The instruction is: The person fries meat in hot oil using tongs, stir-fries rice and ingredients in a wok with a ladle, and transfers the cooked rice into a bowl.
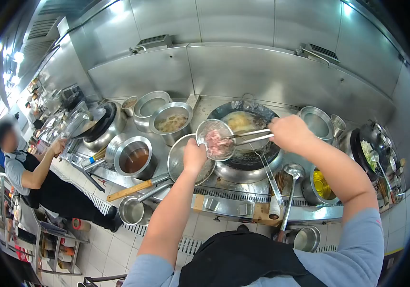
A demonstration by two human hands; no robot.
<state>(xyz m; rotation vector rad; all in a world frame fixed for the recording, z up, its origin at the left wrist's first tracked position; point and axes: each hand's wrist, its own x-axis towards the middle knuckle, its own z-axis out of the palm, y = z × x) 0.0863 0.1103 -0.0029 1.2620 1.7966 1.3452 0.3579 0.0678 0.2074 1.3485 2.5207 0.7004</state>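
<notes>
My left hand [195, 156] is closed on the rim of a small, see-through-looking bowl [225, 125], tilted beside the wok. Pink raw meat strips [214, 142] lie in it. From the right, my right hand [289, 133] grips metal tongs [257, 135], whose tips reach to the meat at the bowl's edge. Behind them sits a large black wok [221, 111] on the burner, with a foamy yellowish liquid [240, 121] in it. Below the bowl, a wide round strainer [177, 161] with a wooden handle rests on the counter.
At left stand a pot of brown liquid [135, 161] and a pot with pale food [171, 123]. A ladle [293, 171] and a pot of yellow oil [321, 184] are at right. A second wok [368, 152] holds chopped greens. Another person [40, 174] works at far left.
</notes>
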